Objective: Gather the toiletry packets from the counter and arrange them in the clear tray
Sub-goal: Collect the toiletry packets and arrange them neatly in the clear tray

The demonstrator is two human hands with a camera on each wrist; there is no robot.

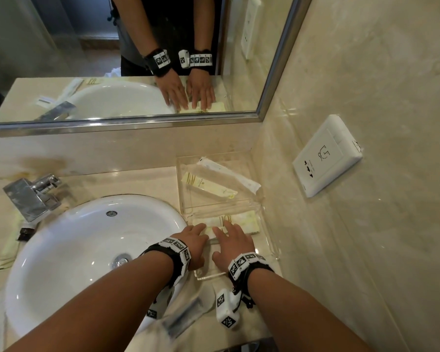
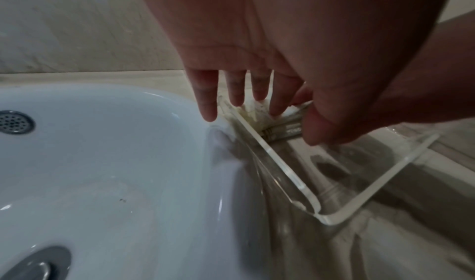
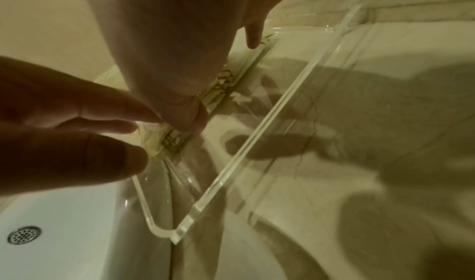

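A clear tray (image 1: 271, 241) stands on the counter right of the sink. A stack of pale yellow-green packets (image 1: 241, 222) lies across its far end. My left hand (image 1: 198, 232) and right hand (image 1: 229, 235) lie side by side on the stack, fingers straight and pressing on its top. In the left wrist view the left hand (image 2: 257, 93) points down at the packets (image 2: 259, 111) inside the tray rim (image 2: 282, 170). In the right wrist view the right hand (image 3: 205, 71) has its thumb at the stack's near edge (image 3: 218, 93). Behind it, a clear section holds a long white packet (image 1: 229, 174) and a yellowish one (image 1: 208, 186).
The white sink (image 1: 87, 250) and chrome faucet (image 1: 33, 196) fill the left. More pale packets (image 1: 9, 250) lie left of the sink, and another packet (image 1: 181, 318) lies near the counter's front edge under my arms. A mirror (image 1: 112, 59) and a wall socket plate (image 1: 325, 156) close off the back and right.
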